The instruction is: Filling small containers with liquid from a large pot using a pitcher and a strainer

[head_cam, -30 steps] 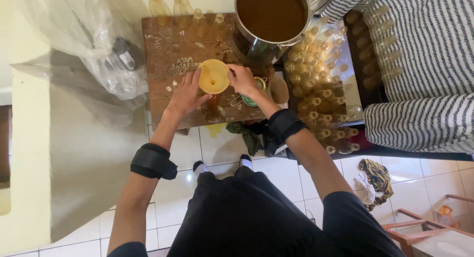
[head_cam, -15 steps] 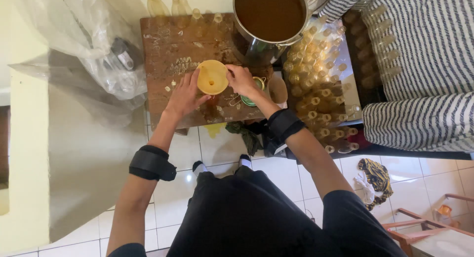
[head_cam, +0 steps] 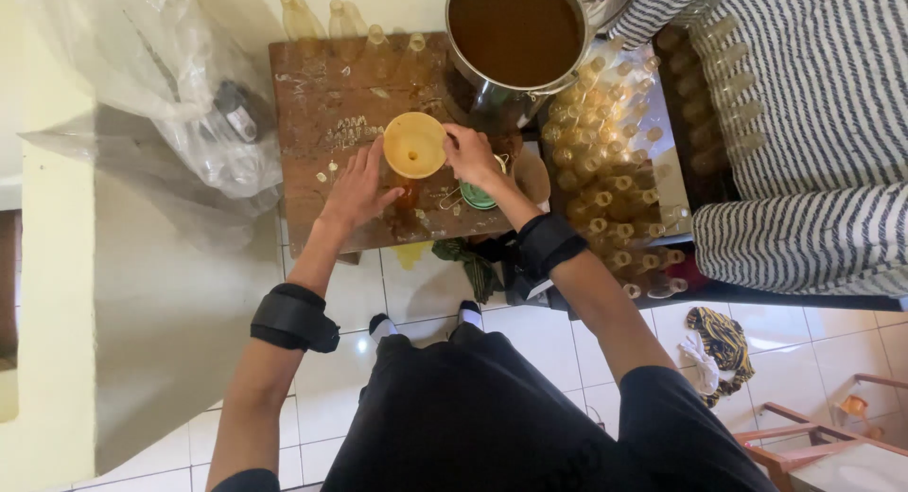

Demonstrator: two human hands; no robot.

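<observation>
L hand [head_cam: 357, 191] half open, fingers curled round a small bottle [head_cam: 407, 197] under the yellow funnel [head_cam: 414, 144]. R hand [head_cam: 470, 154] pinches the funnel rim. Both over a worn wooden table [head_cam: 326, 95], big pot [head_cam: 515, 33] of brown liquid behind, filled bottles [head_cam: 605, 151] crowded to the right. White tiled floor [head_cam: 530, 336] below.

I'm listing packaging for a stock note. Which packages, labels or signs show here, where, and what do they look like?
Clear plastic bag: left of the wooden table, crumpled, see-through.
Dark item with a pale label: inside that bag, small, print unreadable.
Filled bottles: right of the table, amber, packed in rows, no labels visible.
</observation>
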